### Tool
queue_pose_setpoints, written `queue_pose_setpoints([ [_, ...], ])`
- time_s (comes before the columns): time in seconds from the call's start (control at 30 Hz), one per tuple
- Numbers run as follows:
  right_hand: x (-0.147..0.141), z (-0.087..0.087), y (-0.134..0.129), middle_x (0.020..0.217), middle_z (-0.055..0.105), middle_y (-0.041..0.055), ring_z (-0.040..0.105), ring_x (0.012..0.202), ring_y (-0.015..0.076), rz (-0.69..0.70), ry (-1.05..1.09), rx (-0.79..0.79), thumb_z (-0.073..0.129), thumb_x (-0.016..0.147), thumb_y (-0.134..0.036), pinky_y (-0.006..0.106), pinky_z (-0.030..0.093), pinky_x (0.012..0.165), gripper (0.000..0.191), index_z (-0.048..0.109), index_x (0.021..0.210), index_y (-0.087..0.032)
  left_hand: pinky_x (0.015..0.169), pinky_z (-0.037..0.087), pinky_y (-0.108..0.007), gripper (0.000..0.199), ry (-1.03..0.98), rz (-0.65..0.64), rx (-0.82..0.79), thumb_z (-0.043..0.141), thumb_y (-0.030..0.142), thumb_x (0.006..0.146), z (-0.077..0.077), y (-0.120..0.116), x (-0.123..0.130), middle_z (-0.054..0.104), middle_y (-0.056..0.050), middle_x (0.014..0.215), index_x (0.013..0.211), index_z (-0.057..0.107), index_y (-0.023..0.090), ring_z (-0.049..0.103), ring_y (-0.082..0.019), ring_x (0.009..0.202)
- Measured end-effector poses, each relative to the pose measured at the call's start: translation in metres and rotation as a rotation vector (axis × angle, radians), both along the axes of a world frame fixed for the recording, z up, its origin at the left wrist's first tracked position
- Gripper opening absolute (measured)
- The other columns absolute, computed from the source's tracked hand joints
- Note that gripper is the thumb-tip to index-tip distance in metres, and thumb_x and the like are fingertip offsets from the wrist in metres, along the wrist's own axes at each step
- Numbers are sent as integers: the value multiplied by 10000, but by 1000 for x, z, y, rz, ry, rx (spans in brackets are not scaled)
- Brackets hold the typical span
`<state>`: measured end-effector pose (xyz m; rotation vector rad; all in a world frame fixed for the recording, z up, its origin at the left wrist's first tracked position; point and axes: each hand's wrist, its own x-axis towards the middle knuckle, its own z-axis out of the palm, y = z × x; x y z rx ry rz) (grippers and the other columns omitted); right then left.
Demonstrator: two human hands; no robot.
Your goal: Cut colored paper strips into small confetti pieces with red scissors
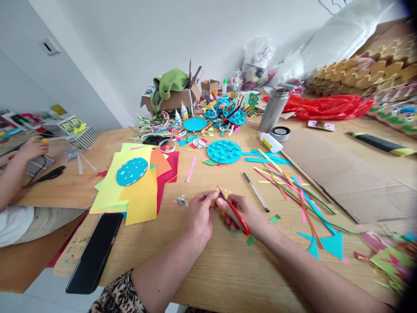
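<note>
My right hand (pixel 243 213) is closed round a pair of red-handled scissors (pixel 239 215), whose blades point up and left toward my left fingertips. My left hand (pixel 202 213) pinches a small piece of yellow paper (pixel 215 201) beside the blades. How far the blades are apart is too small to tell. Just beyond my hands lie more yellow paper bits (pixel 227 191). Small green paper scraps (pixel 250 240) lie under and beside my right hand. A little pile of coloured paper dots (pixel 181 200) sits left of my left hand.
Coloured sheets (pixel 141 204) with a blue oval (pixel 132 171) and a phone (pixel 95 252) lie left. A pen (pixel 256 192), paper strips (pixel 301 195) and cardboard (pixel 352 174) lie right. A steel flask (pixel 274 111) stands behind. Another person's hand (pixel 32 148) is at far left.
</note>
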<state>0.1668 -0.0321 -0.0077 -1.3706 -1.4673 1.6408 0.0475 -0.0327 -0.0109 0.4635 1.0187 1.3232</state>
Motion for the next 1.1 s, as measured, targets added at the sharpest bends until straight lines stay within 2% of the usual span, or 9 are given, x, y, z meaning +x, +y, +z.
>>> queue_pose_setpoints([
  [0.3,0,1,-1,438,519,-55,475,308,74,5,-26,-6,557,718,-626,158,282,290,460,417,672,-190,678,429,-259,114,-18,-27,20,724,233,599,-1,-2,1,646,-16,664,600,645,151,580,-135,681],
  [0.97,-1,-1,-1,384,483,-71,439,265,74,-33,-55,-13,593,710,-598,154,269,262,453,389,635,-201,689,431,-254,108,-59,10,-3,741,203,577,1,-1,2,664,-26,671,623,672,133,591,-131,692],
  [1.1,-1,2,1,366,478,-70,435,259,77,-65,-67,-13,591,716,-589,157,263,261,448,381,623,-204,698,440,-259,116,-92,-33,-9,737,199,589,1,-1,2,669,-40,695,646,672,122,599,-134,698],
])
